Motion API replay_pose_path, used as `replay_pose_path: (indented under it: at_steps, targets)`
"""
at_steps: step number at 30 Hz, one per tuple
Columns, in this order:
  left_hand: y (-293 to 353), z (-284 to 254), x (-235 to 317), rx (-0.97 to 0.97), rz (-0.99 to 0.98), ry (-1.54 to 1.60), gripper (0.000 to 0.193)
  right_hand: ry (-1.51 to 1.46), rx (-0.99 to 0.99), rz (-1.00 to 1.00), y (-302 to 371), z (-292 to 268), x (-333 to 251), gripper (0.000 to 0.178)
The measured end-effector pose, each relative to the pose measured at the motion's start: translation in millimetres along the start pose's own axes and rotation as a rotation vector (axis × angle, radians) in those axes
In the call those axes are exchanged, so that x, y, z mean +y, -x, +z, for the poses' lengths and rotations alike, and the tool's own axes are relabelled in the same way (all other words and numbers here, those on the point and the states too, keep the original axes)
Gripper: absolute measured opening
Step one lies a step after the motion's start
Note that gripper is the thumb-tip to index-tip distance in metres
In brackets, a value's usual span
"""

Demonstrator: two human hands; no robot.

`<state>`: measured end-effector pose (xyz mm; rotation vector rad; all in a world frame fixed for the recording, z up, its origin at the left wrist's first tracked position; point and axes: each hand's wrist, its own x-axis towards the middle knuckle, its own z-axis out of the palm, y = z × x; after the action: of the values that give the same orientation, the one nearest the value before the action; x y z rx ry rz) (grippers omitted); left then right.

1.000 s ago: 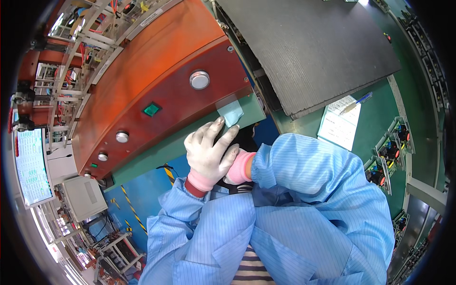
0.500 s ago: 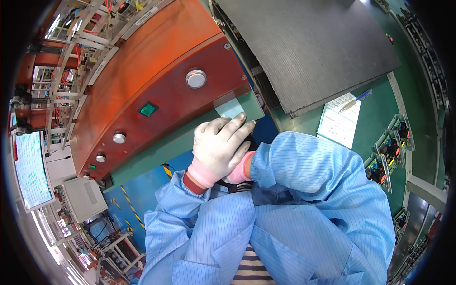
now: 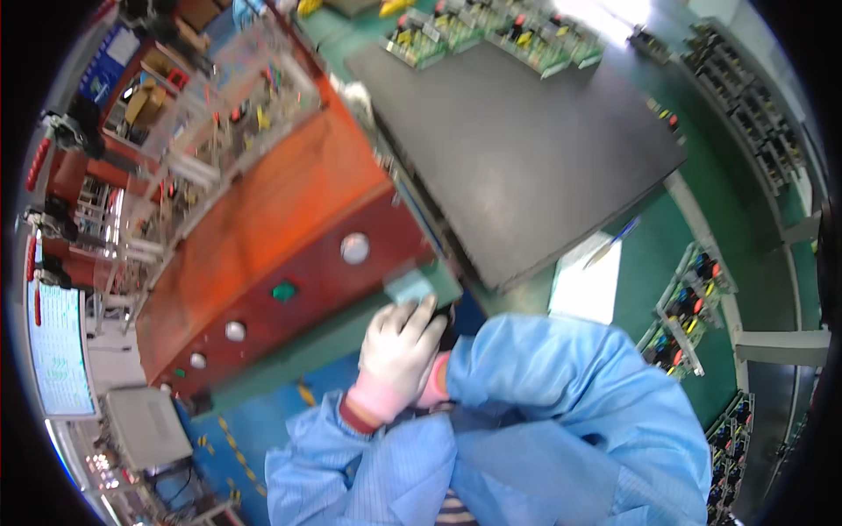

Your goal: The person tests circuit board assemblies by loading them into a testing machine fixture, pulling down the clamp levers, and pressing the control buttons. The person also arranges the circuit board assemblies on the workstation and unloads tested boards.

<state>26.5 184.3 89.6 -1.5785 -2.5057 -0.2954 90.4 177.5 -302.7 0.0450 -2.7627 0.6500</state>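
Note:
My left hand (image 3: 399,346), in a white glove with a pink cuff, rests across the front of my body. Its fingers are stretched out side by side and lie over my right hand. Of the right hand, the pink cuff (image 3: 434,384) shows beside the left wrist; its fingers are hidden beneath the left one. No held object shows in either hand. Just beyond the left fingertips, a pale blue slip (image 3: 409,286) lies on the green table edge below the red control panel (image 3: 311,294).
The orange machine (image 3: 289,193) with round buttons and clear fixtures stands left. A black slab (image 3: 526,158) lies ahead, with several circuit boards (image 3: 535,44) at its far edge. A notebook (image 3: 586,285) with a pen is right, near more boards (image 3: 688,307). A monitor (image 3: 60,351) stands far left.
The view has tilted up, so the scene sits lower and boards beyond the black slab show. My hands keep the same pose, left over right.

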Motion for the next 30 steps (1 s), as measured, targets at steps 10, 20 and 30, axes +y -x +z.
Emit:
replay_pose_path:
  at_steps: [10,20,30]
  targets:
    - [20,13,-17,0.074,0.035,0.036,0.034,-0.146,-1.220,-0.369,-93,-218,-44,0.042]
    - [20,13,-20,0.096,0.007,0.079,0.033,-0.147,-1.147,-0.413,-94,-218,-46,0.042]
    - [20,20,-23,0.093,0.021,0.076,0.033,-0.096,-1.227,-0.477,-94,-210,-44,0.041]
